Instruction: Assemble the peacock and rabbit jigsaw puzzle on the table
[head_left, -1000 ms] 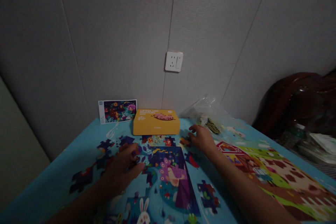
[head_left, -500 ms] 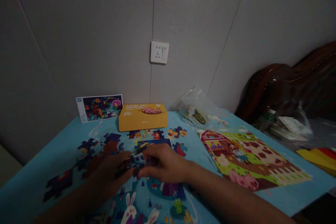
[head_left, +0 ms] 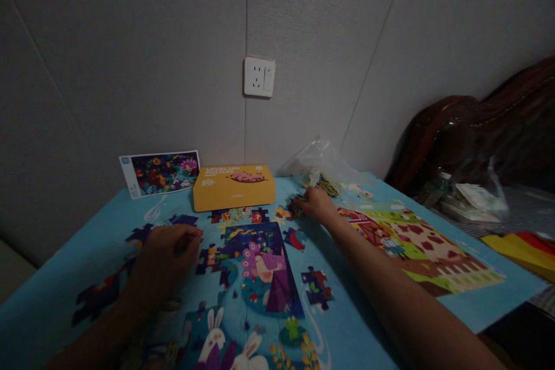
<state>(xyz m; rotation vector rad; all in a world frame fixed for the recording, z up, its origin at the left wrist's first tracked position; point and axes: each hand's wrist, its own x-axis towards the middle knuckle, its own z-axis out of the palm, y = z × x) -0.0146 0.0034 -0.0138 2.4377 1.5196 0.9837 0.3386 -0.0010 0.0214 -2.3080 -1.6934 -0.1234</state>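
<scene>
The partly joined jigsaw puzzle (head_left: pixel 247 289), with rabbits, a frog and a pink bird, lies in front of me. Left of its upper part hovers my left hand (head_left: pixel 167 254), thumb and fingertips pinched together; whatever is in them, if anything, cannot be made out. My right hand (head_left: pixel 316 203) reaches to the back of the table, its fingers closed on a dark puzzle piece (head_left: pixel 297 206) beside an orange piece (head_left: pixel 283 214). Loose joined pieces (head_left: pixel 97 298) lie at the left, partly behind my left arm. Another loose piece (head_left: pixel 317 288) lies right of the puzzle.
A yellow puzzle box (head_left: pixel 234 189) stands near the wall, beside a picture card (head_left: pixel 162 174). A clear plastic bag (head_left: pixel 325 170) lies behind my right hand. At the right is a farm puzzle (head_left: pixel 429 243), partly covered by my right forearm. A wall socket (head_left: pixel 259 77) is above.
My hands have parted from a pale puzzle piece over the puzzle. The right went back and right to the loose pieces; the left drew left. The puzzle's upper part is uncovered.
</scene>
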